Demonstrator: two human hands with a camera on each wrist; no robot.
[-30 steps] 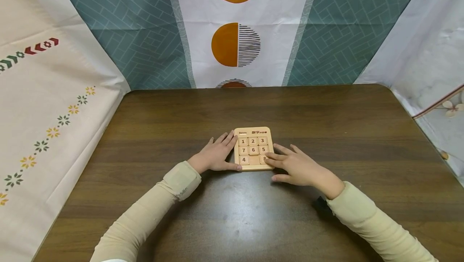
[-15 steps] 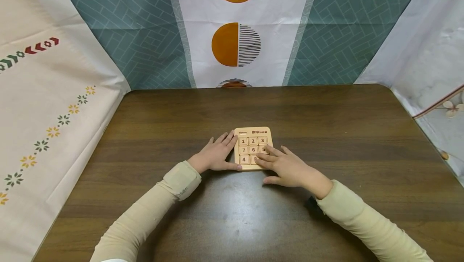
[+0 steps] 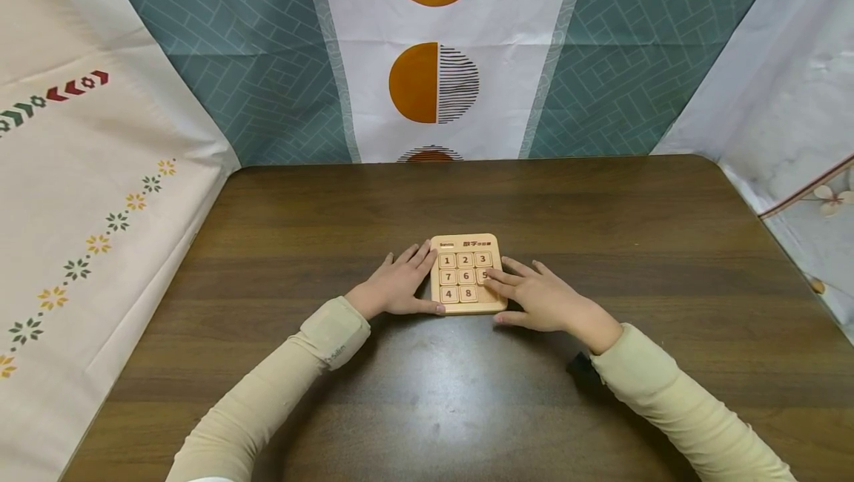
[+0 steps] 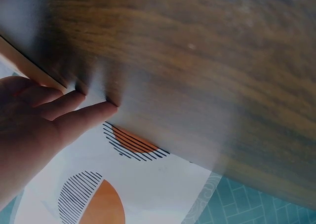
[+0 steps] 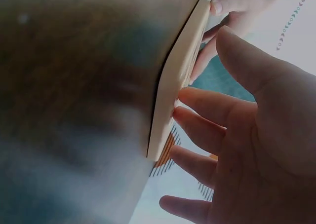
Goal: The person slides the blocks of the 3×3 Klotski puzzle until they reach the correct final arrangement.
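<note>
A wooden number sliding puzzle (image 3: 469, 304) lies flat on the table. Its tiles read 1, 2, 3 on top, then 7, 6, 5, then 4 and 8, with a gap at the bottom right. My left hand (image 3: 398, 284) steadies the left side, fingers along the edge and thumb at the near left corner. From the right, my right hand (image 3: 550, 300) reaches over the board with extended fingers, a fingertip on the 5 tile (image 3: 483, 275). In the right wrist view the puzzle's pale side (image 5: 170, 93) shows, with the index and middle fingertips at its upper face.
The brown wooden table (image 3: 333, 215) reaches back to a hanging cloth (image 3: 440, 81) with orange circles. Patterned cloths flank it, the left cloth (image 3: 100, 170) bearing embroidered flowers. Both forearms wear pale sleeves, and a small dark object (image 3: 582, 367) sits under the right wrist.
The 8 tile has slid left into the bottom middle, so the gap is now at the bottom right. My right hand moved left with it, then back right to the 5. The left hand stayed still.
</note>
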